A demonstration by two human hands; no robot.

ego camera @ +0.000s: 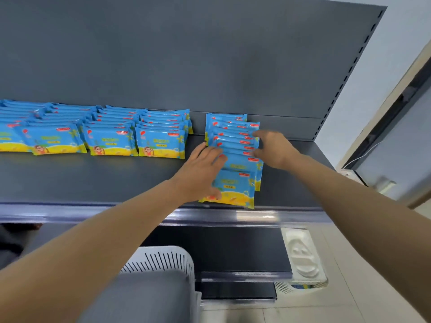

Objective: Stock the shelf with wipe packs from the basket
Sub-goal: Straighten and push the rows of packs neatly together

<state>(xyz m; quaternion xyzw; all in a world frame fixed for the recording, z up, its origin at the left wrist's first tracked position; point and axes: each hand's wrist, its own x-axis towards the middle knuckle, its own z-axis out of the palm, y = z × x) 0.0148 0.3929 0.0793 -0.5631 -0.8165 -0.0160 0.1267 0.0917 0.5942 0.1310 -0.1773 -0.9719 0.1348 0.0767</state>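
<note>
Touching pack row [235, 136] edges: left hand [200, 173], right hand [272, 148]; shelf [116, 178] gap leftward.

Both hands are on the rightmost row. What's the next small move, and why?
Probably slide the front pack back with the left hand while the right hand steadies the row: it sprawls forward almost to the shelf lip, whereas the neighbouring rows sit compact farther back.
</note>
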